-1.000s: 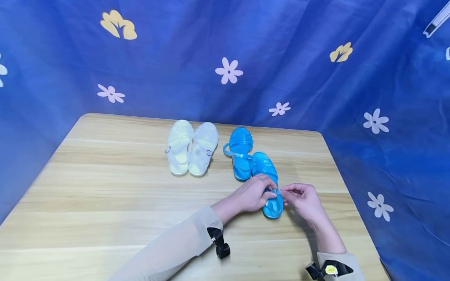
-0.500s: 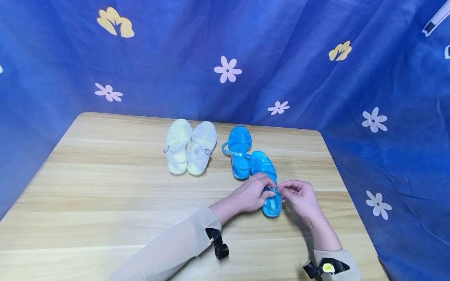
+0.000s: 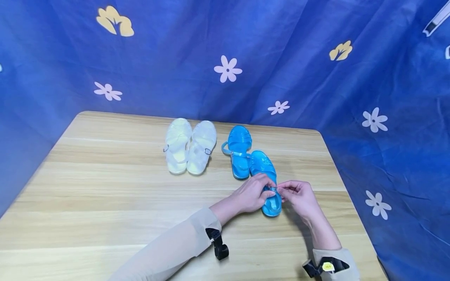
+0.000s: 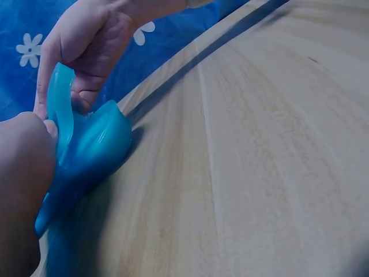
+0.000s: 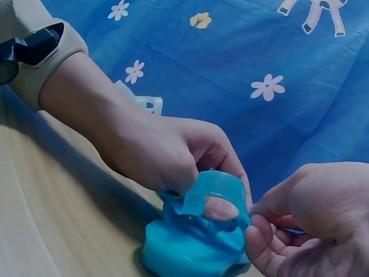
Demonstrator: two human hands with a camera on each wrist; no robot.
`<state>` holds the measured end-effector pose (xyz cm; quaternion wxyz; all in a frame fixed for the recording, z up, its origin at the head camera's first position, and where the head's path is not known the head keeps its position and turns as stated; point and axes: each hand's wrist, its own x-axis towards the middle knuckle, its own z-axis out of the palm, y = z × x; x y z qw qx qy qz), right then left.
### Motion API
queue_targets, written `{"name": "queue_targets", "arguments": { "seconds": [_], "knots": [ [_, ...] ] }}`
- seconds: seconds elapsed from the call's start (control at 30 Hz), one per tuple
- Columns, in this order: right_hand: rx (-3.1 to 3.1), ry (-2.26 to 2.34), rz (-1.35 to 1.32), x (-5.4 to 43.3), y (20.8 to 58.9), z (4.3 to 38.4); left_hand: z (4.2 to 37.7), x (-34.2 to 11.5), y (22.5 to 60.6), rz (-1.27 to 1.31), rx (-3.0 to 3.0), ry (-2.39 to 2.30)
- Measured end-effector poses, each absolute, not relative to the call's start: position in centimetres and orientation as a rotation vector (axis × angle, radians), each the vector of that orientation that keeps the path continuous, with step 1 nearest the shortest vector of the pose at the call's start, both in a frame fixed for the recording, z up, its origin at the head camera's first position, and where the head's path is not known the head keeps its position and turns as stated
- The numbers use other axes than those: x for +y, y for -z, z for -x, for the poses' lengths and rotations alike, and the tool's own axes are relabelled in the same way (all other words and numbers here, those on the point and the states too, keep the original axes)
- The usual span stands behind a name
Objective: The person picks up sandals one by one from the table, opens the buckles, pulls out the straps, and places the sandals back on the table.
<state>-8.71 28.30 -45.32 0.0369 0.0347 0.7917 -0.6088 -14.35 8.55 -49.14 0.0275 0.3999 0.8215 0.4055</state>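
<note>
The nearer blue jelly sandal point(image 3: 272, 208) lies on the table, toe pointing away. My left hand point(image 3: 250, 194) comes over it from the left and pinches its ankle strap point(image 5: 216, 187) by the buckle, the thumb passing under the strap in the right wrist view. On the sandal's right side, my right hand point(image 3: 298, 197) pinches at the buckle end of the strap between thumb and forefinger; the fingertips hide the exact spot. A second blue sandal point(image 3: 240, 136) lies just behind to the left, its strap looped out at the side.
A pair of white jelly sandals point(image 3: 204, 134) with metal buckles lies side by side, left of the blue ones. The wooden table point(image 3: 105, 187) ends at a blue flowered curtain point(image 3: 168, 47) behind and to the right.
My right hand has shifted slightly left, closer to the buckle. The strap end that showed between the hands is now mostly covered by fingers. The left hand holds its place.
</note>
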Motion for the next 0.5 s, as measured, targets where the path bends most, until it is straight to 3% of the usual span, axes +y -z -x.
{"name": "queue_targets", "arguments": {
  "seconds": [0.5],
  "knots": [
    [2.336, 1.866, -0.15, 29.6, 45.1, 8.4, 14.3, 8.4, 49.1, -1.27, 2.55, -1.247]
  ]
}}
